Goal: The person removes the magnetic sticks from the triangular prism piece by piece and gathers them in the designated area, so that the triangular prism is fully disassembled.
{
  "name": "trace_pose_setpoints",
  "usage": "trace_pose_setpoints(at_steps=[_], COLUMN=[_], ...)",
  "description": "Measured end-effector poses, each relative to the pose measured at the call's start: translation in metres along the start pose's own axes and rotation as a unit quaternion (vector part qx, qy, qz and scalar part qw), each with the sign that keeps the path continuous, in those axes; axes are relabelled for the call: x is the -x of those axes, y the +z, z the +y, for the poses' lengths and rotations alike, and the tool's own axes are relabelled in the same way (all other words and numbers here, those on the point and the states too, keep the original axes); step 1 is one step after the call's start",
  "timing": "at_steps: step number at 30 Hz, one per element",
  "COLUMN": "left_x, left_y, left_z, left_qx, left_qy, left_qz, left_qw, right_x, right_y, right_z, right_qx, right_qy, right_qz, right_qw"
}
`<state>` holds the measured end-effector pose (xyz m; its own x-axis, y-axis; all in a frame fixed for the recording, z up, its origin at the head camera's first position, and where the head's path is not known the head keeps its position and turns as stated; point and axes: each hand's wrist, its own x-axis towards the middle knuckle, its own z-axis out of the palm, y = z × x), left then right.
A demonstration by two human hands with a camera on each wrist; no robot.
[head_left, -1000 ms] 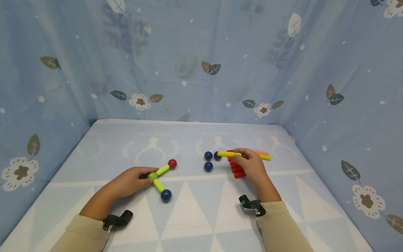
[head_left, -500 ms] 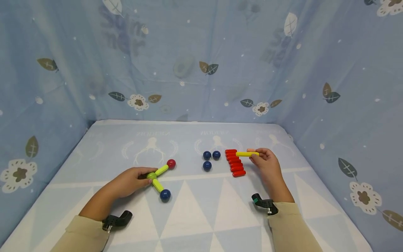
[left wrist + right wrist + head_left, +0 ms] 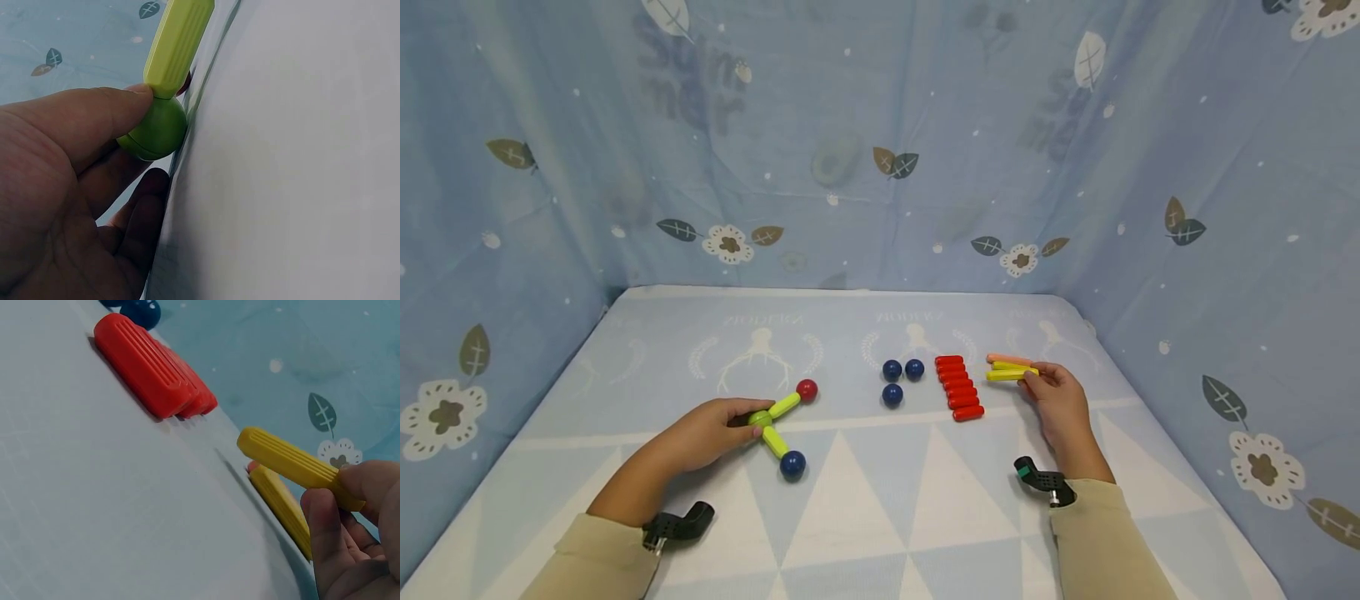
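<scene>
My left hand (image 3: 711,429) pinches a green ball (image 3: 156,128) between thumb and fingers, low at the table. Two lime-green rods (image 3: 785,406) stick out of that ball; the far one ends in a red ball (image 3: 807,390), the near one in a dark blue ball (image 3: 792,465). On the right, my right hand (image 3: 1060,404) pinches one end of a yellow rod (image 3: 287,456). It is held close over another yellow rod (image 3: 281,506), which lies on the table beside an orange rod (image 3: 1009,359).
Several short red rods (image 3: 961,392) lie in a row left of my right hand. Three dark blue balls (image 3: 892,395) sit left of that row. A patterned cloth covers the table (image 3: 850,517), and blue curtains (image 3: 880,125) enclose its back and sides.
My right hand has carried the yellow rod rightward, from over the red row to beside the other yellow rod and the orange one. My left hand still holds the green ball in place.
</scene>
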<state>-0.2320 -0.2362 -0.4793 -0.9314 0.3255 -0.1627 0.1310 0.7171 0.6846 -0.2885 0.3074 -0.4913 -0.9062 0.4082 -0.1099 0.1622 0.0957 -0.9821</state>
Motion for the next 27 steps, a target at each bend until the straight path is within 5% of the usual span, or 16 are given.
trace_pose_setpoints(at_steps=[12, 27], left_x=[0.0019, 0.0000], left_y=[0.0002, 0.0014], left_z=[-0.0006, 0.0005], left_qx=[-0.002, -0.001], left_qy=[-0.002, 0.000], left_qz=[0.005, 0.006], left_qw=[1.0000, 1.0000], right_x=[-0.0065, 0.0001], right_y=[-0.0015, -0.0044], right_z=[0.0059, 0.0040], right_qx=[0.010, 0.075], right_qy=[0.042, 0.067], right_qz=[0.041, 0.035], right_qw=[0.998, 0.994])
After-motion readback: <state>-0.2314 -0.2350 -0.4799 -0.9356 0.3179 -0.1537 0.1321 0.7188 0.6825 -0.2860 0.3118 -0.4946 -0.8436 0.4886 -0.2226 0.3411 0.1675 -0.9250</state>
